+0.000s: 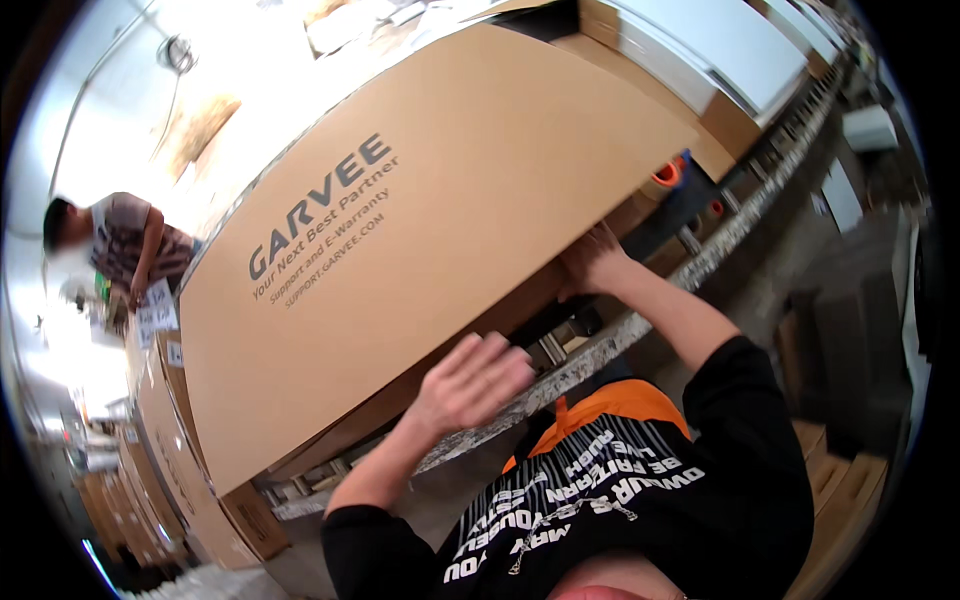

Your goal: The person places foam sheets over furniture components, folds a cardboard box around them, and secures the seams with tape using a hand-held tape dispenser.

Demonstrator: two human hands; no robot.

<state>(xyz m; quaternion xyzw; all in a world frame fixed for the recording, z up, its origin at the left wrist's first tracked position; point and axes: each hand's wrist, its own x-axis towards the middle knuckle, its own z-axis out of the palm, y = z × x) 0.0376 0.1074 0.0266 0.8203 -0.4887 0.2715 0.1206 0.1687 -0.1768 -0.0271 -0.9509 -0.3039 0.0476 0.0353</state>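
Two bare hands are working along the near edge of a large cardboard box (450, 230), which is lying flat across a roller conveyor (590, 362) directly in front of the person and filling the middle of the view. The right hand (598, 264) is reaching in at the edge, its fingertips slipping out of sight beneath the overhanging top panel, probably to steady or lift it; whether that grip is pinching the board, I cannot tell. The left hand (475, 385) is hovering beside the same edge, its grip opened out flat with straightened, blurred fingers and nothing between them; it seems to be staying free for guiding the panel. The box is probably lying on the rollers because something so broad is awkward to carry.

The top panel is showing smooth, matte brown cardboard with dark printing, its outline bowing through the fisheye lens. Shiny metal rollers are peeking out beneath, and a speckled grey rail is edging the conveyor. An orange ring-shaped item (667, 175), possibly a tape roll, is sitting near the panel's right corner. Beyond it, an open carton (728, 120) is holding smooth white panels (715, 40). At far left, a co-worker (135, 240) is standing beside the box near white printed sheets (158, 312), while more brown cartons (165, 430) are lining up below.
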